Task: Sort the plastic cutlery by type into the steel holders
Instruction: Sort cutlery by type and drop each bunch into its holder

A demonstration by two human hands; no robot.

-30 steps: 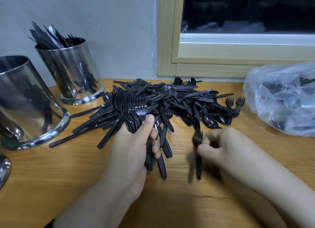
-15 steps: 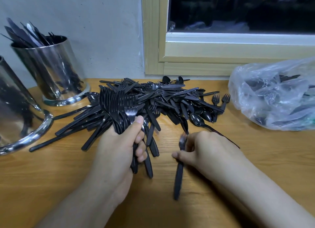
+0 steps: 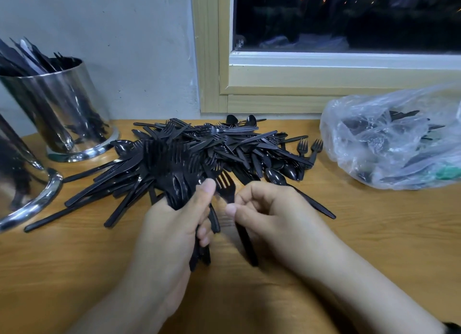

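A heap of black plastic cutlery (image 3: pixel 224 144) lies on the wooden table (image 3: pixel 374 233) under the window. My left hand (image 3: pixel 174 223) grips a bundle of forks (image 3: pixel 172 174), tines up, thumb pressed against it. My right hand (image 3: pixel 269 214) pinches a single black fork (image 3: pixel 228 189) by the neck and holds it right beside the bundle, its handle pointing down toward me. A steel holder (image 3: pixel 62 114) with knives in it stands at the back left. Part of a second steel holder (image 3: pixel 22 184) shows at the left edge.
A clear plastic bag (image 3: pixel 394 139) holding more black cutlery lies at the right against the wall. A wooden window frame (image 3: pixel 274 84) rises behind the heap. Bare wood shows in front of my hands.
My right hand has lifted the single fork and brought it left, up against the bundle in my left hand. The left hand keeps its grip on the forks.
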